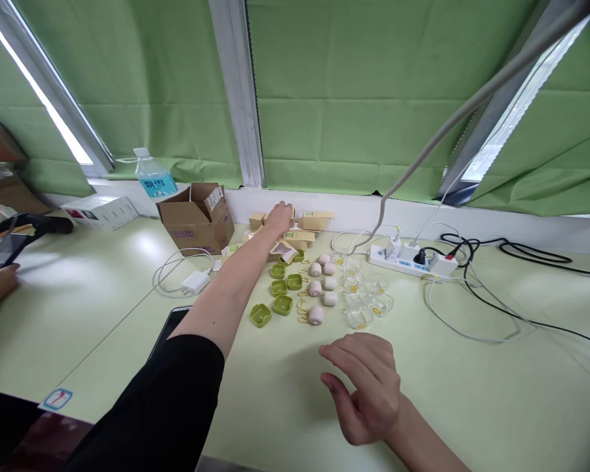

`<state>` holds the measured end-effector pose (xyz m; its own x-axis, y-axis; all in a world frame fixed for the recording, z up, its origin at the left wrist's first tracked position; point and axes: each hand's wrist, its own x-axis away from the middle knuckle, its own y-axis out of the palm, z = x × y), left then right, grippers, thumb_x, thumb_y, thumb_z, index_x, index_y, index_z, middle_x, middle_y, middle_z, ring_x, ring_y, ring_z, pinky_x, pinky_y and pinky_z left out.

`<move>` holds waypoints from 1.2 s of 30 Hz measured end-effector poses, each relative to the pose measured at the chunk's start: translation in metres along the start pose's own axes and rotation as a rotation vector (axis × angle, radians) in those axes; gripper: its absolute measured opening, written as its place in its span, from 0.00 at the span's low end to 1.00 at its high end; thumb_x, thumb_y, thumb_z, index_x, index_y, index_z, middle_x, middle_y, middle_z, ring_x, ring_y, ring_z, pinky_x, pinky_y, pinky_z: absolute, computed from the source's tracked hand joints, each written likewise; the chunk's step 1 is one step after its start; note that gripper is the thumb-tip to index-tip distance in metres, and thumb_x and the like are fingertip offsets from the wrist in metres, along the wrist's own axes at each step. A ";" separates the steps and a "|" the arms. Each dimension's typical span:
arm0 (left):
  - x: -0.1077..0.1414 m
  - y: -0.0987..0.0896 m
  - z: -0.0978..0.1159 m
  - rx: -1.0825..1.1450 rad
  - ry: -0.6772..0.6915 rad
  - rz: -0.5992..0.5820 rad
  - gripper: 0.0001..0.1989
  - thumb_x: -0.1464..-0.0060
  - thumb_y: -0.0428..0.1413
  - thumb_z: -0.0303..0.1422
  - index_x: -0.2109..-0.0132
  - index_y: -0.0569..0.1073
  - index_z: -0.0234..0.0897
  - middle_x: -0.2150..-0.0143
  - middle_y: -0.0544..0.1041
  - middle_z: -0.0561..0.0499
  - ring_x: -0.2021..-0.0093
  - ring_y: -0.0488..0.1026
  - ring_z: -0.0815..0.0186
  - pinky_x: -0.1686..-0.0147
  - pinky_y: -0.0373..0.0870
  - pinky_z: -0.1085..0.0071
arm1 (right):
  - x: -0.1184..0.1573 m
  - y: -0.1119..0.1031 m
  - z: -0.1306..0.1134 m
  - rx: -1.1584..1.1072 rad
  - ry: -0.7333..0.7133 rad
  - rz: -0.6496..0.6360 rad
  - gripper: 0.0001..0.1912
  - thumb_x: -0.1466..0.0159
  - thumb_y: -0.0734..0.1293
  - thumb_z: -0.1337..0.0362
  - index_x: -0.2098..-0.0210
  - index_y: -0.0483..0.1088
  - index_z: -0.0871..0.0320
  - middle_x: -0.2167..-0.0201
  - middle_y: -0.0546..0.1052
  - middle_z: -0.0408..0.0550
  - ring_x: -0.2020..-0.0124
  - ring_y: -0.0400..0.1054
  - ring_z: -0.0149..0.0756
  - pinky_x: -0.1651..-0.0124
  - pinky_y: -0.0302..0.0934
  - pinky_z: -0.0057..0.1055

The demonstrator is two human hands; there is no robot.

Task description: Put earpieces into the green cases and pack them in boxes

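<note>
Pale table (496,387); left hand (279,219) among small cartons (316,221), grip hidden.

I've got the left arm (240,285) stretched long toward the far middle, black sleeve (177,387) down to about the elbow, bare beyond it. Left hand (279,219) at full reach, back of it up, grip hidden from me. Right hand (368,387) raised near, right of centre, thumb (343,401) apart from loosely bent fingers (351,357), bare right forearm (425,436) running off the near edge
</note>
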<state>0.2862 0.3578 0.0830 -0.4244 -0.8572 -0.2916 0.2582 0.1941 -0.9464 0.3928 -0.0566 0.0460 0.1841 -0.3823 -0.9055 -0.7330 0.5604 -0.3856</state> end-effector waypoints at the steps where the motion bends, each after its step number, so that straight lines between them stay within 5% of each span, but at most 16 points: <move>1: -0.001 0.001 0.000 0.002 0.001 -0.003 0.24 0.43 0.60 0.20 0.39 0.72 0.29 0.37 0.72 0.29 0.38 0.73 0.45 0.41 0.71 0.57 | 0.000 0.000 0.000 0.003 -0.001 0.001 0.14 0.37 0.66 0.71 0.52 0.75 0.58 0.70 0.80 0.49 0.72 0.76 0.43 0.71 0.69 0.40; 13: -0.017 0.005 -0.018 -0.072 -0.045 -0.002 0.26 0.42 0.60 0.27 0.36 0.71 0.34 0.38 0.75 0.33 0.40 0.75 0.47 0.40 0.70 0.55 | 0.008 0.000 0.002 0.030 0.009 -0.019 0.17 0.36 0.67 0.69 0.48 0.76 0.56 0.69 0.80 0.50 0.72 0.76 0.43 0.69 0.71 0.40; 19: -0.018 0.007 -0.016 -0.138 -0.026 -0.006 0.29 0.43 0.64 0.30 0.35 0.71 0.33 0.36 0.74 0.31 0.36 0.71 0.44 0.35 0.62 0.51 | 0.012 0.001 0.002 0.039 0.003 -0.046 0.17 0.36 0.68 0.68 0.48 0.78 0.57 0.68 0.80 0.51 0.71 0.76 0.43 0.69 0.71 0.40; 27: -0.019 0.008 -0.013 -0.200 0.029 -0.086 0.20 0.42 0.62 0.29 0.42 0.77 0.35 0.40 0.77 0.35 0.38 0.72 0.46 0.33 0.56 0.51 | 0.008 0.001 0.000 0.037 -0.011 -0.059 0.17 0.35 0.67 0.68 0.47 0.77 0.56 0.69 0.80 0.50 0.71 0.76 0.44 0.68 0.71 0.41; 36: -0.014 0.018 -0.012 -0.199 -0.009 -0.125 0.24 0.39 0.60 0.30 0.37 0.70 0.30 0.40 0.79 0.31 0.34 0.67 0.45 0.34 0.54 0.52 | 0.007 0.002 0.000 0.016 -0.018 -0.077 0.17 0.35 0.67 0.69 0.48 0.77 0.58 0.69 0.80 0.50 0.71 0.75 0.42 0.68 0.70 0.39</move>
<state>0.2866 0.3786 0.0688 -0.4346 -0.8844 -0.1700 0.0272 0.1758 -0.9841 0.3924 -0.0585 0.0391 0.2508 -0.4117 -0.8761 -0.7057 0.5417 -0.4566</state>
